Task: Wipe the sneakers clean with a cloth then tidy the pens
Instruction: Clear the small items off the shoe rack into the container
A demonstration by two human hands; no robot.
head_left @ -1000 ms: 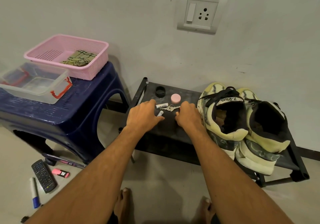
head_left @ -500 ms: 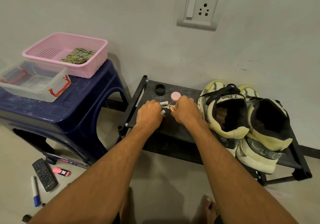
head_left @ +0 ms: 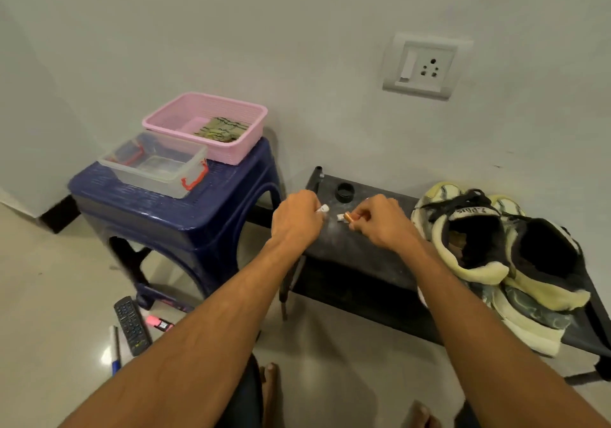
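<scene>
Two pale yellow sneakers (head_left: 496,255) with black laces sit on the right half of a low black rack (head_left: 357,252). A folded green patterned cloth (head_left: 220,129) lies in the pink basket (head_left: 238,150) on the blue stool. My left hand (head_left: 296,219) is closed around a small white cylinder whose tip pokes out. My right hand (head_left: 380,222) pinches small items, with a copper-coloured end and a white bit showing at the fingertips. On the floor at the left lie a blue-capped marker (head_left: 114,350) and a pink highlighter (head_left: 158,323).
A blue plastic stool (head_left: 185,222) stands left of the rack and carries a clear box with red clips (head_left: 155,166). A black ring-shaped cap (head_left: 345,192) rests at the rack's back. A remote control (head_left: 131,325) lies on the floor. My bare feet (head_left: 271,391) show below.
Both hands closed on the small items on the rack and lifted slightly. The pink cap is no longer visible. The camera tilted up and swung left.
</scene>
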